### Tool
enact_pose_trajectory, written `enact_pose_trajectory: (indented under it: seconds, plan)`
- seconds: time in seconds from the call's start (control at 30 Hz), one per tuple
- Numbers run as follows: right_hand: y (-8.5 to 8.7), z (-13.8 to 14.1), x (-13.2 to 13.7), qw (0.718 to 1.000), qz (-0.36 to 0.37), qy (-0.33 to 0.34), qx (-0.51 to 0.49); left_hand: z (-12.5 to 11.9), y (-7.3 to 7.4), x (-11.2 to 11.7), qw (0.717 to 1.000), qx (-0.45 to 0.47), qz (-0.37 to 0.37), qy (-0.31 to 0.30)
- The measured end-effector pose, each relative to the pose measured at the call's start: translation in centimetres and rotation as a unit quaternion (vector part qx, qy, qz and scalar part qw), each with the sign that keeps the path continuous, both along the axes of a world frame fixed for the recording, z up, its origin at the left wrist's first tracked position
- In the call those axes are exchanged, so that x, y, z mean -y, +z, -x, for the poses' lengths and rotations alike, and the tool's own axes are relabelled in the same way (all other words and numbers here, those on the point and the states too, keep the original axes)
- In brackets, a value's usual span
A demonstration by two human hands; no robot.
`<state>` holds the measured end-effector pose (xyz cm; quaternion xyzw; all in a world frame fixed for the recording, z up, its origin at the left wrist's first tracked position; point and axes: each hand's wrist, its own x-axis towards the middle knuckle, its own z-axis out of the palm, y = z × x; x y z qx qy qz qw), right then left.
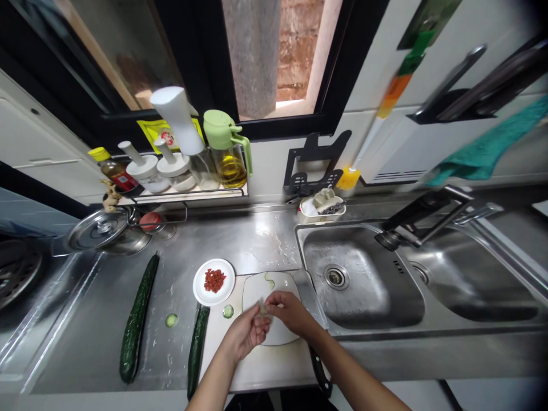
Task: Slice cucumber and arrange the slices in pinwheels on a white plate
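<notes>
My left hand (248, 332) and my right hand (287, 311) meet over a white square plate (285, 334). Between their fingertips is a small pale piece (264, 308), blurred and partly hidden; both hands pinch it. A curved, pale green slice (269, 280) lies near the plate's far edge. Under the plate is a light cutting board (222, 342). A cucumber round (228, 311) rests on its left part, and a cucumber (197, 348) lies along its left edge. At the right edge, a black-handled knife (319, 368) is partly hidden by my right forearm.
A round white plate (197, 285) holds chopped red pieces. Further left are a long cucumber (137, 322) and a cut end (171, 320). To the right is a double sink (363, 285). An oil jug (229, 154) and seasoning jars stand on the back shelf (192, 196).
</notes>
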<state>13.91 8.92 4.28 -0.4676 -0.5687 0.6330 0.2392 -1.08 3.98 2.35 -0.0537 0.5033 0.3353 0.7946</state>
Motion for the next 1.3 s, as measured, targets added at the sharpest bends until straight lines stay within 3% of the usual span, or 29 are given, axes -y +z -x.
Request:
enact_pose_trajectory:
  seconds: [0.1,0.27,0.37,0.53,0.7,0.9,1.0,1.3]
  plan:
    - [0.6,-0.6,-0.5,0.999,0.007,0.041,0.007,-0.2,-0.2,-0.5,0.997,0.075,0.028,-0.009]
    - [0.5,-1.5,-1.5,0.998,-0.019,0.061,0.027,-0.1,-0.4,-1.2,0.993,0.112,-0.011,0.036]
    - [0.0,-1.9,-2.2,0.994,-0.043,0.066,0.074,-0.1,-0.5,-1.8,0.996,0.05,-0.054,0.056]
    - [-0.7,-2.1,-3.6,0.985,-0.07,0.07,0.145,-0.5,-1.0,-3.1,0.985,-0.132,-0.101,0.049]
    - [-1.5,-1.8,-5.2,0.97,-0.097,0.074,0.21,-0.9,-2.0,-4.2,0.936,-0.292,-0.194,0.001]
    - [-2.5,-1.1,-7.4,0.943,-0.141,0.113,0.279,-1.4,-2.8,-5.3,0.846,-0.481,-0.223,-0.062]
    - [-2.8,-0.7,-8.2,0.926,-0.168,0.131,0.313,-1.7,-2.9,-5.9,0.813,-0.53,-0.225,-0.087]
    - [-3.4,0.0,-8.6,0.878,-0.222,0.186,0.381,-2.2,-3.4,-6.1,0.758,-0.594,-0.237,-0.129]
